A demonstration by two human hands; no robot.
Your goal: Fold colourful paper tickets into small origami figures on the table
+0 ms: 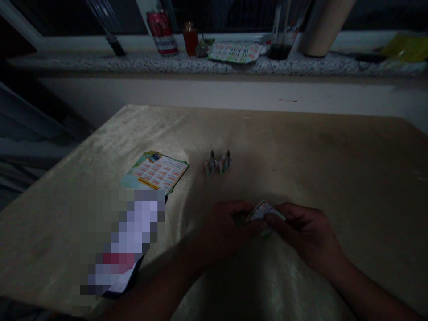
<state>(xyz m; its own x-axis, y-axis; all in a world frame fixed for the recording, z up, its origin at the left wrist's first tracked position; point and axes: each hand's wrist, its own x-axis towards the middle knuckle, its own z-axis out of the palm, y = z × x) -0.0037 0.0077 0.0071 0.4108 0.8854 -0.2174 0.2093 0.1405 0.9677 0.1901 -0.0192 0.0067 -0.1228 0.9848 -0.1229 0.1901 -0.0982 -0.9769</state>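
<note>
Just above the table, a small folded printed paper (260, 211) is pinched between both of my hands. My left hand (230, 227) is closed on its left side, thumb and fingers around the edge. From the right, my right hand (302, 227) grips it with the thumb pressed on top. Part of the paper is covered by my fingers. Farther up the table, two small folded paper pieces (211, 163) stand side by side. To their left lies a stack of printed calendar sheets (160, 171).
A lit phone-like device (122, 283), mostly blurred out, lies on the table (351, 178) at the left. Along the granite sill (133, 64) stand a red can (162, 33), a small red bottle (190, 39), a printed packet (234, 51), a glass with dark liquid (281, 50) and a beige cylinder (326, 26).
</note>
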